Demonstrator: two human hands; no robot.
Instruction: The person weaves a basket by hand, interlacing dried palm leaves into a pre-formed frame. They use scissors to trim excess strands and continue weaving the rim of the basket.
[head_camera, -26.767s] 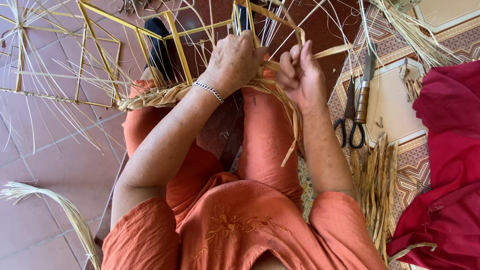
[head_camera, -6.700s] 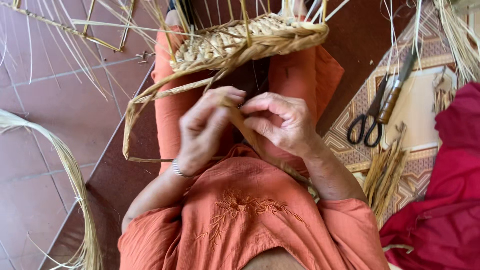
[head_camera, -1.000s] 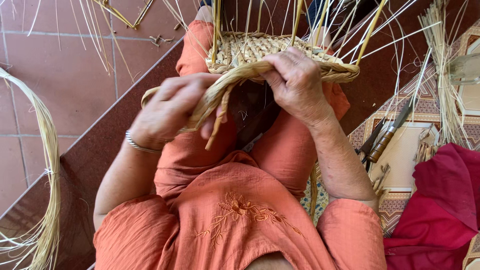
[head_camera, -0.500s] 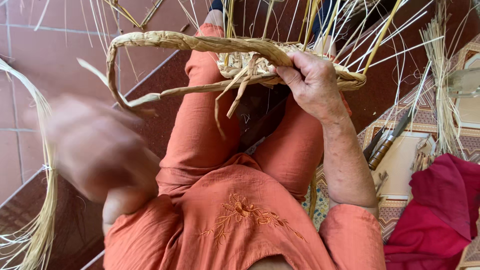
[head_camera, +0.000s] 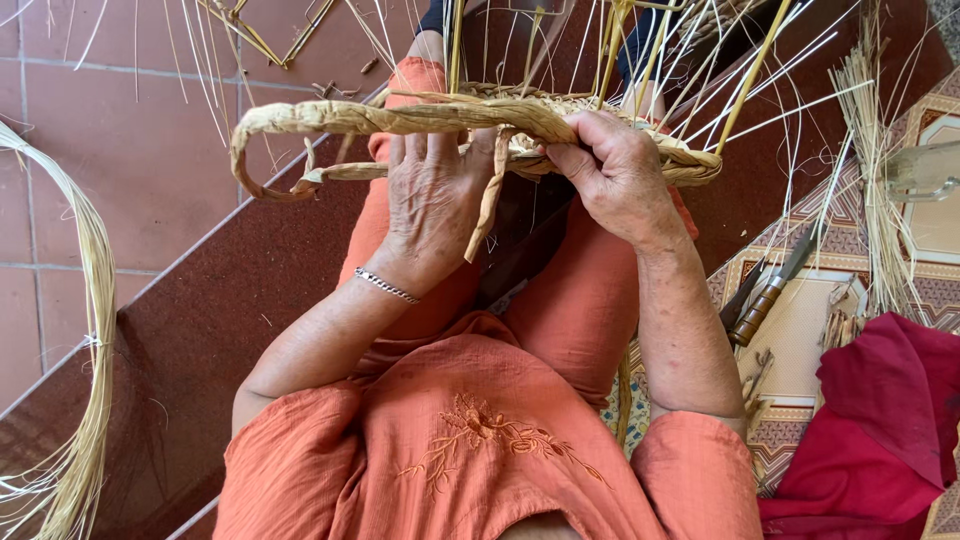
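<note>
The woven basket (head_camera: 600, 130) rests across the person's knees at the far centre of the scene; its rim is a flat, plaited band of pale tan fibre, coarse and matt, with thin straw-coloured stakes (head_camera: 700, 70) rising from it and fanning out toward the far edge, where they are cut off by the frame. A thick twisted rope of dry leaf (head_camera: 380, 118), wrinkled and papery, runs along the near side of the rim, curves out to the left in a loop, and doubles back as a thinner strip under itself; one loose end hangs down between the two hands.

The left hand (head_camera: 432, 200) lies palm down over the rope, fingers curled over its far side and closed on it; a thin metal bracelet (head_camera: 385, 286) circles the wrist. The right hand (head_camera: 620, 175) is closed on the rim and the rope together, thumb pointing left along the twist; the fingertips are hidden behind the weave.

The basket's far wall and base cannot be made out behind the stakes. A bundle of long pale fibre (head_camera: 90, 330) arcs along the left over terracotta floor tiles (head_camera: 150, 170); a tool with a brown handle (head_camera: 762, 300) lies at the right on a patterned mat (head_camera: 800, 330), its tip hard to read; a red cloth (head_camera: 880, 430) fills the near right corner, partly cut off.
</note>
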